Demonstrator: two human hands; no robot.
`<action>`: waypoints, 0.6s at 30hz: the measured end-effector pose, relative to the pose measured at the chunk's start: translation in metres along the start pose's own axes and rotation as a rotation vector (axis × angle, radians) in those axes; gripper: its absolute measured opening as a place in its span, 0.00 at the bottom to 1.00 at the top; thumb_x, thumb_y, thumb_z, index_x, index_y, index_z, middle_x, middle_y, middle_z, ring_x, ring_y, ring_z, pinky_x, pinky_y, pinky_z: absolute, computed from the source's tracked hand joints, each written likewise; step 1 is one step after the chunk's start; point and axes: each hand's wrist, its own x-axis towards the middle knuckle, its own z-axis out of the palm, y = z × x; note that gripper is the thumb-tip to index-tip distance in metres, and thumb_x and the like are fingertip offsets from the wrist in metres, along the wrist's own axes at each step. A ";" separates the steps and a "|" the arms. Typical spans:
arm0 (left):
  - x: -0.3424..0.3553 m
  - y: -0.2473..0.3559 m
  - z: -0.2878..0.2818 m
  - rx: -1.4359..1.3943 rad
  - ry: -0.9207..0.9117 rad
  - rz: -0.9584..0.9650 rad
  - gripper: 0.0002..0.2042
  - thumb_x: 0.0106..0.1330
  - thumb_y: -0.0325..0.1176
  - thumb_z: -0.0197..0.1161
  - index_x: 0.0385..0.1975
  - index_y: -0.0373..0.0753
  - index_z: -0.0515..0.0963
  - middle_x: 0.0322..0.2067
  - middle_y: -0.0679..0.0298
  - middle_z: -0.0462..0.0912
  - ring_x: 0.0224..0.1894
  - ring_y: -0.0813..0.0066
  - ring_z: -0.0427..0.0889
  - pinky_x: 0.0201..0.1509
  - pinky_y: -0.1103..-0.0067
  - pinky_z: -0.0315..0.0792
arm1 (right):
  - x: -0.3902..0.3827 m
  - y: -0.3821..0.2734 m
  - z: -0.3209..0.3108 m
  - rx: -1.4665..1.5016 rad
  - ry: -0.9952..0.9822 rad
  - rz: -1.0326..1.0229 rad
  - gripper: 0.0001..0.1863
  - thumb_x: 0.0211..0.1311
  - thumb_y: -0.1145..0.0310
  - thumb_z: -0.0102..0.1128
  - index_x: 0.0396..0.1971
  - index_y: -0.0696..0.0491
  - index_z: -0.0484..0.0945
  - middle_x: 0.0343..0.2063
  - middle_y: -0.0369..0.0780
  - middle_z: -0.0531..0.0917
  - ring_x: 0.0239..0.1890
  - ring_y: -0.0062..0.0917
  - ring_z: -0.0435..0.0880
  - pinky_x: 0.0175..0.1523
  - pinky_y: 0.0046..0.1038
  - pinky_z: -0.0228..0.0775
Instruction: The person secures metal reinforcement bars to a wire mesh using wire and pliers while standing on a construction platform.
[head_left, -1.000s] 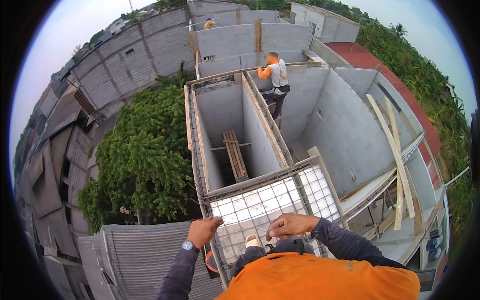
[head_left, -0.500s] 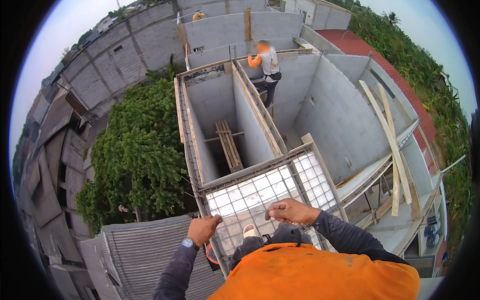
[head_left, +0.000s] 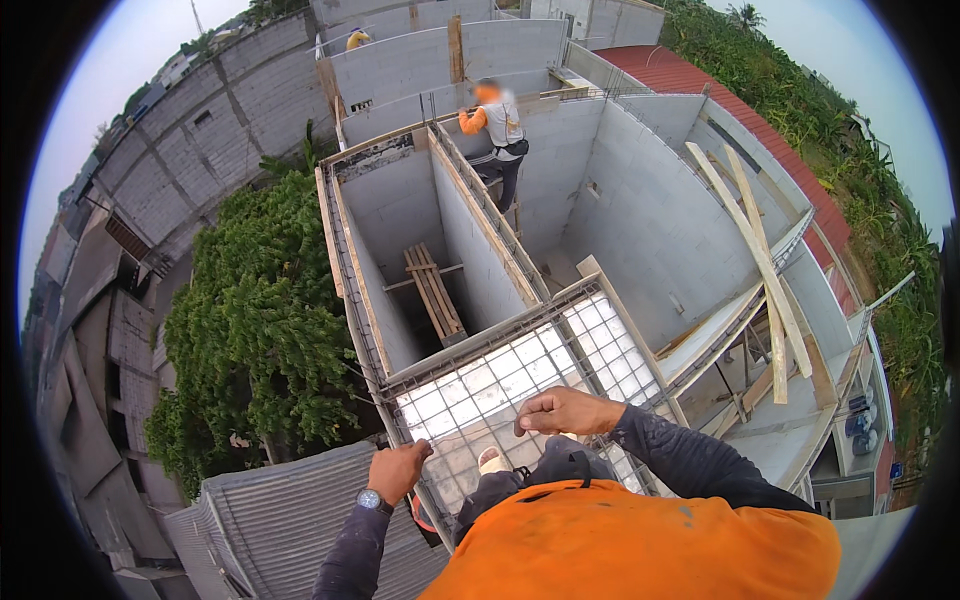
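Observation:
My left hand point(head_left: 400, 470), with a watch point(head_left: 371, 499) on the wrist, is closed at the left edge of a steel rebar mesh point(head_left: 480, 397). My right hand point(head_left: 570, 411) hovers over the middle of the mesh, thumb and fingers pinched together. Whatever either hand holds is too small to make out. Beneath the mesh lie white panels point(head_left: 518, 362), with a greyer, dusty stretch nearer me. My foot, in a light shoe point(head_left: 492, 461), shows between my hands.
Beyond the mesh, a deep block-walled shaft point(head_left: 395, 205) holds wooden planks point(head_left: 434, 290). A co-worker point(head_left: 497, 135) stands farther back by a wall. Long timbers point(head_left: 757, 262) lean at right. A tree point(head_left: 265, 310) and a corrugated roof point(head_left: 300, 515) lie left, below.
The surroundings have shifted left in the picture as the view turned. Both hands stay closed and low over the mesh, the right slightly farther left and higher in the picture.

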 end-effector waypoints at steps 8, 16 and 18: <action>0.023 0.001 -0.008 0.001 0.149 0.009 0.08 0.78 0.42 0.58 0.44 0.47 0.80 0.28 0.57 0.88 0.26 0.50 0.86 0.28 0.57 0.76 | -0.005 0.090 -0.001 -0.795 -0.122 0.086 0.20 0.80 0.51 0.56 0.48 0.52 0.86 0.26 0.39 0.86 0.32 0.31 0.86 0.41 0.36 0.75; 0.008 -0.002 0.003 -0.036 0.042 0.083 0.08 0.76 0.40 0.59 0.43 0.45 0.80 0.29 0.57 0.88 0.28 0.50 0.87 0.30 0.58 0.77 | -0.009 0.021 -0.015 -0.307 0.372 -0.018 0.22 0.78 0.49 0.55 0.49 0.51 0.87 0.37 0.43 0.90 0.43 0.37 0.89 0.52 0.41 0.77; 0.014 0.010 -0.005 -0.015 0.025 0.104 0.06 0.74 0.37 0.61 0.43 0.45 0.81 0.31 0.57 0.89 0.30 0.52 0.87 0.30 0.60 0.77 | -0.011 0.042 -0.017 -0.590 0.495 0.060 0.21 0.77 0.49 0.54 0.50 0.50 0.86 0.41 0.45 0.90 0.47 0.42 0.88 0.55 0.44 0.76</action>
